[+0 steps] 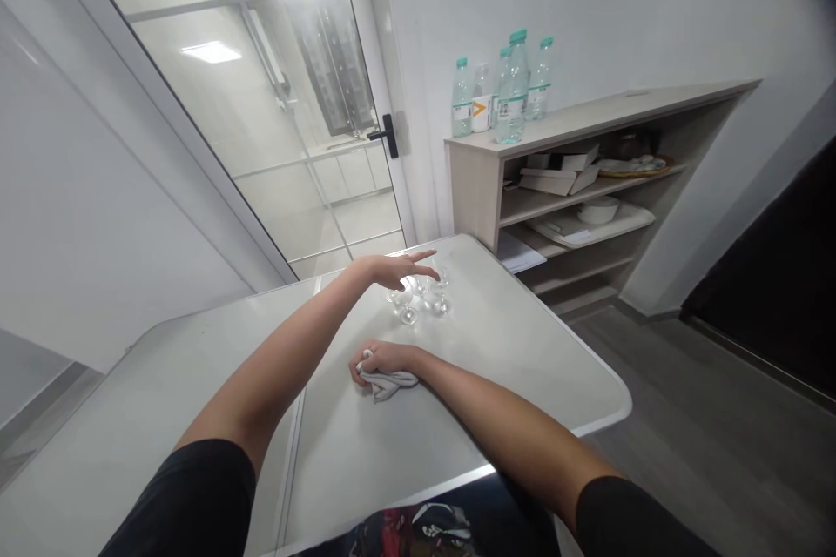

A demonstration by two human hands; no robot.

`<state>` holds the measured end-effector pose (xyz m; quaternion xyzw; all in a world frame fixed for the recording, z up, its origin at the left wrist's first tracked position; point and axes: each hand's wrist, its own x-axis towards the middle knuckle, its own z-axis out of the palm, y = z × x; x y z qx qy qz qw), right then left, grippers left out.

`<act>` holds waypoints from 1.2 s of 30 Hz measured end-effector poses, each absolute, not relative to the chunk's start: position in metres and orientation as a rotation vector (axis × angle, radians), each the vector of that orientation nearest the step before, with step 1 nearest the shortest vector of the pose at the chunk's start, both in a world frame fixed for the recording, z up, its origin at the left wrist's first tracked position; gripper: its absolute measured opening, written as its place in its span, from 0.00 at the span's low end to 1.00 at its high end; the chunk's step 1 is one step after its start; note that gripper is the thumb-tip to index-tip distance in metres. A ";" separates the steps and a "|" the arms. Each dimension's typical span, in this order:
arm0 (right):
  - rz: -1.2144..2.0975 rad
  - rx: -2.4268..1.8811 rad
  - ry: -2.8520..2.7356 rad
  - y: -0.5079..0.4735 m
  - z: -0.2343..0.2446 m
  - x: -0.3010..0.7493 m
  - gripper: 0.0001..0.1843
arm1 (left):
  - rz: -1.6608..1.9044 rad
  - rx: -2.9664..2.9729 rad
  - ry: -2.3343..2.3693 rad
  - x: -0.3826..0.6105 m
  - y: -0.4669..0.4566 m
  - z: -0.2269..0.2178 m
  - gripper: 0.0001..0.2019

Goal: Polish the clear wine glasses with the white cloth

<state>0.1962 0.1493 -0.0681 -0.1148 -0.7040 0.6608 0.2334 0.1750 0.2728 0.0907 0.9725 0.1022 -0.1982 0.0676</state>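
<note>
My left hand (403, 269) reaches over a group of small clear stemmed glasses (441, 303) at the far end of the table. Its fingers are apart and nothing shows in its grasp; whether a fingertip touches a glass rim I cannot tell. Part of the group is hidden behind this hand. Nearer to me, my right hand (382, 359) is closed around a crumpled white cloth (388, 383) that rests on the tabletop, with a loose end hanging out on the right side.
The pale table (515, 374) has a raised light edge and a seam left of my right hand. Behind it stands a glass-paned door (287, 139). Several plastic bottles (513, 104) stand on a wooden shelf unit (474, 183), which holds boxes and trays.
</note>
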 end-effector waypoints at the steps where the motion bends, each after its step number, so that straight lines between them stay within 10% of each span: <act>1: 1.816 -0.315 -1.935 0.149 -0.068 0.196 0.09 | -0.620 2.927 0.315 0.177 0.275 0.090 0.47; 36: 1.884 -0.423 -1.888 0.142 -0.058 0.196 0.09 | -0.785 2.822 0.328 0.204 0.280 0.107 0.38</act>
